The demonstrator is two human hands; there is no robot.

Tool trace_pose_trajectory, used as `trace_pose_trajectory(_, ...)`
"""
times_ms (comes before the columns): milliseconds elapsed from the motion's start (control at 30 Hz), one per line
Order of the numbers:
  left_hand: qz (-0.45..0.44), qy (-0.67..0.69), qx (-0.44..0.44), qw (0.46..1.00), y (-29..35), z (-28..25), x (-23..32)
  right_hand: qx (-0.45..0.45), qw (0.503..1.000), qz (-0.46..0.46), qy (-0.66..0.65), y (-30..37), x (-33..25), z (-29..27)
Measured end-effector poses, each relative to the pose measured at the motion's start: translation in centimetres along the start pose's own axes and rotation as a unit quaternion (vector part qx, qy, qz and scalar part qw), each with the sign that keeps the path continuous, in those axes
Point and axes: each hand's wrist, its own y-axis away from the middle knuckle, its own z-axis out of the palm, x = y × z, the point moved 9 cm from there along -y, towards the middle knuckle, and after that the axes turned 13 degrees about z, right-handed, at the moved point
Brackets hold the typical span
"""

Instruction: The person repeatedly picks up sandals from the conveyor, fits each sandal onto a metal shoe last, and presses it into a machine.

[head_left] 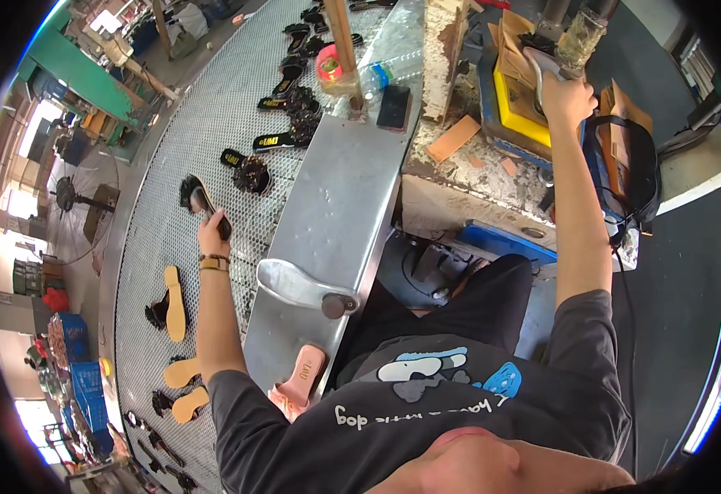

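Note:
My left hand (212, 235) grips a black slide sandal (200, 198) by one end, over the mesh conveyor belt (175, 156). At the upper right, my right hand (569, 100) is closed around the edge of a pale, sole-shaped piece (540, 70), perhaps a shoe. This piece sits above a yellow block (515, 111), just beside an upright machine post wrapped in clear tape (583, 41). The fingers hide part of it. Between my arms, a silver sole-shaped metal form (298, 282) with a dark round knob (335, 306) rests on the grey metal bench (327, 206).
Several black slides with fluffy uppers (294, 115) stand farther along the belt. Tan soles (176, 305) show on the slides nearer me. A pink slide (303, 372) lies at the bench's near end. Cardboard scraps (453, 138) and a black bag (636, 169) flank the machine.

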Motion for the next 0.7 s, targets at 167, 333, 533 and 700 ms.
trace_pose_trajectory(167,-0.067,0.310,0.027,0.948,14.8,12.8,5.1,-0.051,0.987,-0.038,-0.145,1.2,1.4,0.6)
trace_pose_trajectory(333,-0.154,0.318,-0.139,0.925,28.8,22.5,3.7,-0.159,0.858,0.054,-0.485,11.5,1.8,-1.9)
trace_pose_trajectory(533,-0.242,0.390,-0.149,0.876,35.7,29.8,2.2,-0.483,0.728,-0.171,-0.455,37.3,-2.9,-9.9)
trace_pose_trajectory(700,-0.056,0.395,0.119,0.909,27.1,15.7,6.0,-0.735,0.554,-0.115,-0.374,45.9,-1.8,-10.8)
